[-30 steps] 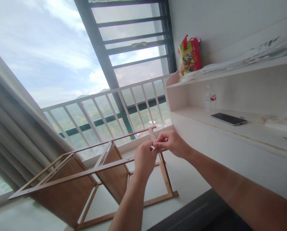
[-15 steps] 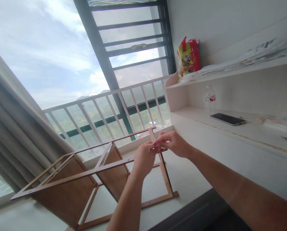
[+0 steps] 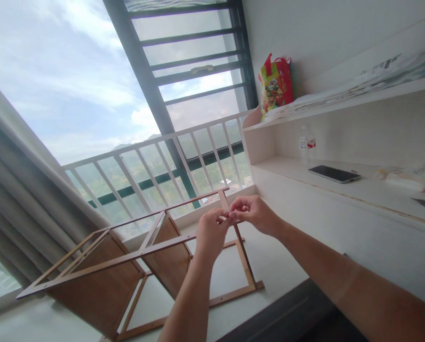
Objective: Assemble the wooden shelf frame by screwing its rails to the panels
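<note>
A brown wooden shelf rack [image 3: 101,266] lies tipped on its side on the white sill. My left hand [image 3: 209,233] and my right hand [image 3: 252,213] meet fingertip to fingertip over the rack's upper right corner, beside its upright end post [image 3: 225,202]. Both pinch something very small between them; I cannot make out what it is. Both hands' fingers are closed tight. Both forearms reach in from the lower right.
A white railing [image 3: 162,164] and dark window frame [image 3: 151,90] stand behind the rack, with a grey curtain [image 3: 23,190] at left. At right, white shelves carry a phone [image 3: 333,174], a water bottle [image 3: 306,145] and a red-green bag [image 3: 274,88].
My hands have risen slightly and stay pinched together at the rack's corner. The view has shifted a little to the right.
</note>
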A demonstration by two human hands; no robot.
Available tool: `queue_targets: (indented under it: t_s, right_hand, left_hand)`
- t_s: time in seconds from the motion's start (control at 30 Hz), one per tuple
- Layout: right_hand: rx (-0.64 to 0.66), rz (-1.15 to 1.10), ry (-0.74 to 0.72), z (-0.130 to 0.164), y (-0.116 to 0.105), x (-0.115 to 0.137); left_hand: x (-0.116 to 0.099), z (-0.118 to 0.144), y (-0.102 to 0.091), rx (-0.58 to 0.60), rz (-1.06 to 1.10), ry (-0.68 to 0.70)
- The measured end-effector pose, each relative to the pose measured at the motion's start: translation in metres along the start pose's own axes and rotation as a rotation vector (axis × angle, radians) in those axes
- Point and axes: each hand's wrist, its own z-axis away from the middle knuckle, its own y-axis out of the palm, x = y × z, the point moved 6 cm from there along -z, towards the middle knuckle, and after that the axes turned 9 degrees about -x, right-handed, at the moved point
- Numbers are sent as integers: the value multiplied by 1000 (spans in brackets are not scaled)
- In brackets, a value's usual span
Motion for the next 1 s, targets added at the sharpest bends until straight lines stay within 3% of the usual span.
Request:
queue_targets:
  t_s: [0.33,0.53,0.77,1.0]
  right_hand:
    - [47,138,-135,-8,-5,16]
    - [146,31,-59,-11,-3,2]
    - [104,48,26,-9,-1,-4]
    - [23,103,11,-6,-4,-3]
  left_hand:
    - [-2,-5,0,43,33,61]
    - [-4,-1,2,79,-3,26]
    - [-6,3,2,74,-64,-3]
    - [-7,5,0,21,-143,-8]
